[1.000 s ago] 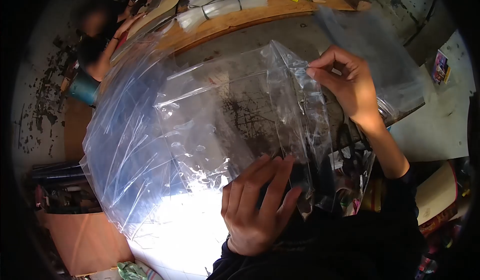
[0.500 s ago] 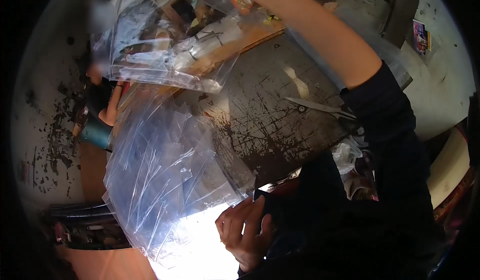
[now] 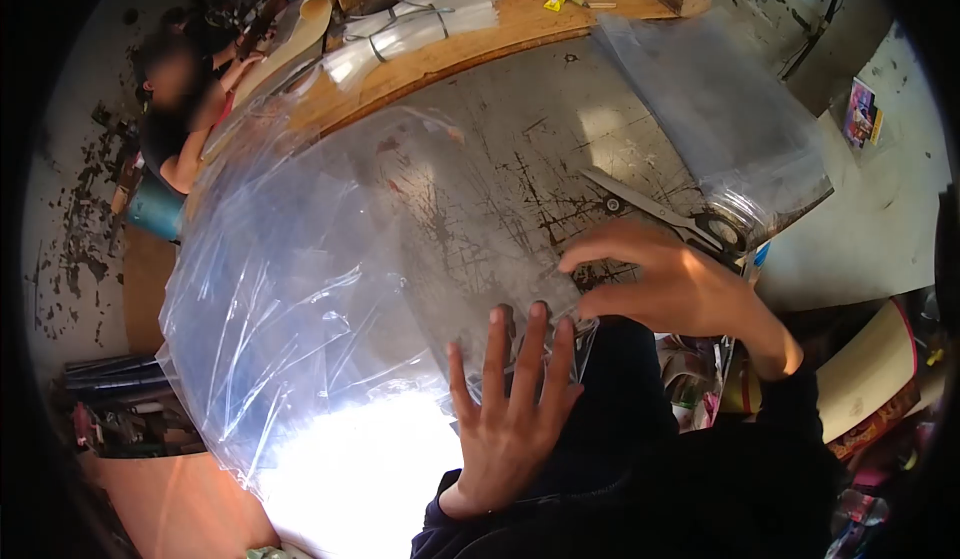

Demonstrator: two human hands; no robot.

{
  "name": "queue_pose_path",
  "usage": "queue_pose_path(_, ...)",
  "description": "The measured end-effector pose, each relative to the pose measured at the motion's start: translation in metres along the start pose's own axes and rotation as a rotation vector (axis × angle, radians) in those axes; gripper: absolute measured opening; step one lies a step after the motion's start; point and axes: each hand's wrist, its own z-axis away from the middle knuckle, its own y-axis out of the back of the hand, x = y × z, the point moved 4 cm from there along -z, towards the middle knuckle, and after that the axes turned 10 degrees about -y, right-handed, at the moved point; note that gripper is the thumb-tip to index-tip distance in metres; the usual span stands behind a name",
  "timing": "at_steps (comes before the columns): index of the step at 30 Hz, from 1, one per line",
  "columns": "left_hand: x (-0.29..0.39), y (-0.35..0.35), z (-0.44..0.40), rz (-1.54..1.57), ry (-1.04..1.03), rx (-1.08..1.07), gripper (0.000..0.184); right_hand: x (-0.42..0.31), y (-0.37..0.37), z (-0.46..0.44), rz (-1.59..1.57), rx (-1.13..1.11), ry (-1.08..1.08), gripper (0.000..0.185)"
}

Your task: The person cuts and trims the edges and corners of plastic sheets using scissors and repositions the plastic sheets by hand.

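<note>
Touching clear plastic (image 3: 300,249), left hand (image 3: 512,419), right hand (image 3: 670,284) close

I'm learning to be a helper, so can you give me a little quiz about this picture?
1. True or false: the right hand is closer to the scissors than the left hand is.

2. Pick one. What are the left hand's spread fingers resting on?
A) clear plastic
B) a woolly towel
C) a slice of bread

3. Fill in the missing colour: the scissors have ____ handles.

Key: 1. True; 2. A; 3. black
</note>
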Motion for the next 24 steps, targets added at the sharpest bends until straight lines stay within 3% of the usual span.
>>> queue_pose_path(2, 0.001, -0.02, -0.007, 0.047, 0.037, 0.027, 0.068, 0.008, -0.002, 0.029, 0.001, 0.188, -0.522, 0.015)
queue_pose_path(5, 0.002, -0.03, -0.007, 0.097, 0.086, 0.05, 0.063, 0.013, 0.013, 0.07, 0.495, 0.448, -0.877, 0.025)
queue_pose_path(8, 0.001, -0.032, -0.005, 0.119, 0.11, 0.068, 0.057, 0.017, 0.016, 0.088, 0.636, 0.397, -1.112, 0.033)
queue_pose_path(12, 0.003, -0.03, -0.008, 0.108, 0.113, 0.127, 0.047, 0.02, 0.011, 0.091, 0.616, 0.263, -1.17, 0.032)
queue_pose_path(15, 0.005, -0.03, -0.007, 0.085, 0.092, 0.136, 0.041, 0.009, 0.017, 0.074, 0.669, 0.402, -1.071, 0.031)
queue_pose_path(17, 0.005, -0.032, -0.007, 0.089, 0.096, 0.14, 0.041, -0.002, 0.009, 0.053, 0.112, 0.394, -0.87, 0.024)
queue_pose_path(18, 0.005, -0.032, -0.007, 0.09, 0.094, 0.15, 0.04, -0.003, 0.003, 0.045, 0.113, 0.394, -0.874, 0.024)
queue_pose_path(20, 0.004, -0.032, -0.006, 0.099, 0.091, 0.138, 0.04, 0.0, -0.017, 0.034, -0.281, 0.309, -0.945, 0.018)
queue_pose_path(24, 0.005, -0.028, -0.007, 0.147, 0.112, 0.141, 0.038, 0.014, -0.041, 0.045, -0.653, 0.381, -1.116, 0.011)
